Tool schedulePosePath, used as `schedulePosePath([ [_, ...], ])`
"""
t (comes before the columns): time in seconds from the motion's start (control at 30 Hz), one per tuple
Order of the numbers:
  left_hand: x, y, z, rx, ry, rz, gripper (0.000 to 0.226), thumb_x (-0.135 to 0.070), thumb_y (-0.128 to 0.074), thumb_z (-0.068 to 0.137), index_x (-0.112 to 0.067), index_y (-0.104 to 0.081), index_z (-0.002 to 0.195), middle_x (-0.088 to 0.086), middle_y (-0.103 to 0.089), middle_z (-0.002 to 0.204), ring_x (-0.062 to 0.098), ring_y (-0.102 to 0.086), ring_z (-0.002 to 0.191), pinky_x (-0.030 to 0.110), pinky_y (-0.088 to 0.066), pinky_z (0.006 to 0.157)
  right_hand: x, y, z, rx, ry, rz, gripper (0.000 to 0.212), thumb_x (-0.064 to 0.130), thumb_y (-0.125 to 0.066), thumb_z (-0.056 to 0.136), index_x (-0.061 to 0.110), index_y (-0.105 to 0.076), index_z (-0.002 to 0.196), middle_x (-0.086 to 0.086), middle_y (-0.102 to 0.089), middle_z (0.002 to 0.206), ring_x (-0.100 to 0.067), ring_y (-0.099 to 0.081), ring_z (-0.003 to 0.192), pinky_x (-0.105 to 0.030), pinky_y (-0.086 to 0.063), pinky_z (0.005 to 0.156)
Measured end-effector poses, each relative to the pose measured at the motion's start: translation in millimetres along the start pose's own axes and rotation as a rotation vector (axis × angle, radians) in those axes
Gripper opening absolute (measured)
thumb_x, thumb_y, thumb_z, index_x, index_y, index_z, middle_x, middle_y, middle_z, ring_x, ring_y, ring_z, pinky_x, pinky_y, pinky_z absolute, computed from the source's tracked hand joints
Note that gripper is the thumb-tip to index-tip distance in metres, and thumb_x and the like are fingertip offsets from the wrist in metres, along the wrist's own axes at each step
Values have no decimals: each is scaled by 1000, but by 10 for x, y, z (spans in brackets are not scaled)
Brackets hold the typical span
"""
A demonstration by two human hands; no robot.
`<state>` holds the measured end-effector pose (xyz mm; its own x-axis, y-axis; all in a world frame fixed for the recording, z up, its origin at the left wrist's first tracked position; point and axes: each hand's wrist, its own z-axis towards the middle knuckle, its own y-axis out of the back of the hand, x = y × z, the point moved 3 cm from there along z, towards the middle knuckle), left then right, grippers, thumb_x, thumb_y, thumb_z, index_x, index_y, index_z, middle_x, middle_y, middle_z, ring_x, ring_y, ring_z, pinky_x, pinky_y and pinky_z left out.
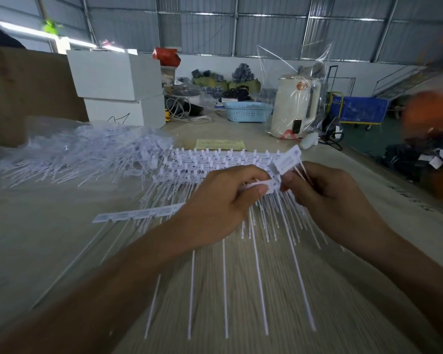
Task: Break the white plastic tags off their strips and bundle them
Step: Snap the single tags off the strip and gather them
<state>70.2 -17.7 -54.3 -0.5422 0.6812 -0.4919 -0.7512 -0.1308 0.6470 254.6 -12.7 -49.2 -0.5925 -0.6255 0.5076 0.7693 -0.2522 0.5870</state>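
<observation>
Left hand (215, 208) grip pinching tag strip (141, 214), right hand (327, 198) grip pinching upturned tags (288, 159), forearms converging

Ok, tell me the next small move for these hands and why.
Probably keep bending the raised tag with the right hand until it snaps free: it already tilts up from the strip that the left hand grips, yet seems still joined at its base.
</observation>
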Motion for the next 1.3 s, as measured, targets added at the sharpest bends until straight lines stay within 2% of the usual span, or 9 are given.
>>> schedulePosePath([
  [0.13,-29,55,24,-65,-29,-57,16,-18,-63,97,-12,-69,110,-4,-64,92,4,-59,70,19,-38,63,14,-30,8,65,-52,143,49,56,-48,89,11,-65,81,-1,-50,61,-15,-45,56,-33,-37,58],
  [0.3,-43,23,-7,-68,-63,-81,8,-18,-67,94,-17,-63,101,-2,-65,84,15,-64,66,26,-46,58,-9,-81,-22,186,-96,300,42,48,-54,92,11,-73,86,11,-46,53,-2,-40,47,-12,-30,50],
  [0.47,26,17,6,-95,23,-102,15,-35,-63,94,-21,-62,101,-8,-66,87,9,-65,78,28,-52,68,-10,-78,-15,184,-221,508,36,48,-60,85,15,-71,80,8,-42,54,-6,-33,46,-20,-29,45],
  [0.57,97,28,11,-68,110,-69,26,-38,-52,101,-21,-63,85,-1,-69,77,7,-64,68,35,-52,66,-23,-69,-13,166,-256,557,34,48,-59,85,16,-67,76,0,-40,59,-8,-30,46,-21,-28,44],
  [0.8,99,53,30,-82,133,-106,38,-28,-52,103,-17,-56,66,-4,-58,57,17,-56,54,32,-45,59,-2,-63,-31,156,-135,433,47,50,-59,87,4,-67,84,-2,-44,59,-3,-38,49,-11,-32,49],
  [0.9,92,55,34,-81,163,-193,45,-25,-51,103,-23,-46,58,-10,-45,50,8,-47,51,43,-55,71,43,-46,-30,191,-29,282,52,46,-58,91,-5,-55,82,-17,-36,66,-10,-34,55,-23,-30,54],
  [1.07,96,60,23,-91,165,-290,47,-28,-51,102,-18,-40,58,-4,-33,52,-2,-45,47,58,-55,80,101,-47,-49,172,67,121,46,43,-54,94,0,-52,78,-8,-34,63,-11,-33,56,-35,-30,58],
  [1.23,103,56,34,-50,205,-303,46,-40,-49,93,-27,-45,50,-11,-36,46,14,-39,49,62,-53,78,135,-8,-70,124,162,25,38,40,-55,95,4,-59,82,4,-33,57,-10,-35,51,-27,-30,54],
  [1.3,104,57,36,-29,226,-326,47,-40,-49,94,-27,-45,49,-11,-39,45,18,-36,52,64,-52,79,179,-1,-71,103,224,-20,22,35,-55,97,21,-55,80,7,-33,53,-8,-37,49,-19,-29,52],
])
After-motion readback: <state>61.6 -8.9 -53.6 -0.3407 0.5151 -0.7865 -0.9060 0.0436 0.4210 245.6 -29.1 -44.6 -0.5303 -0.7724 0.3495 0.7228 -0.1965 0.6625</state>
